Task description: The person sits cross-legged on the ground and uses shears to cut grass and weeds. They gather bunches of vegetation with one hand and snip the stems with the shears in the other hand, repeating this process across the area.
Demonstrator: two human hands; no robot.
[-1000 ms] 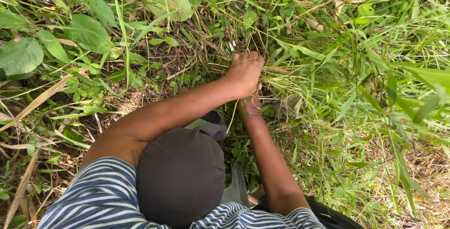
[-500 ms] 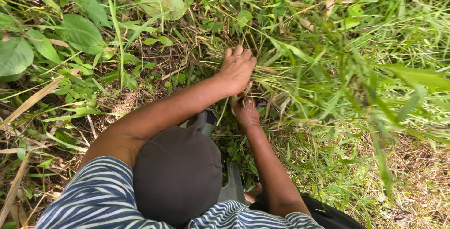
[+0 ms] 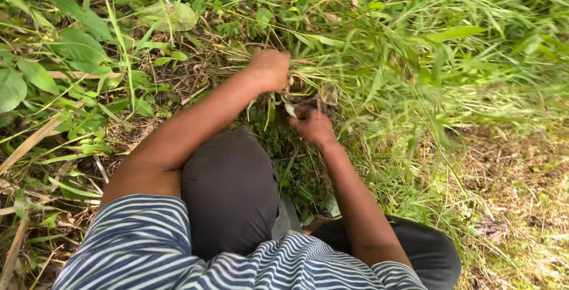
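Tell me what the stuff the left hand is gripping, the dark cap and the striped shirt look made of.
Grass bunch: fresh plant matter, matte green, thin blades and stalks clenched in the left hand.
Cap: seems woven cloth, dark grey, matte, softly rounded with no shine.
Striped shirt: looks like knit fabric, navy and white stripes bending over folds.

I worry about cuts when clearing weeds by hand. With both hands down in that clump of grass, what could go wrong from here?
1. The left hand has a fist around a bunch of grass stems; thin blades could slice the bare palm if they slide through the grip.
2. The right hand works close below it and what it holds is hidden, so any tool there could nick the left hand.
3. Dense growth hides the ground.
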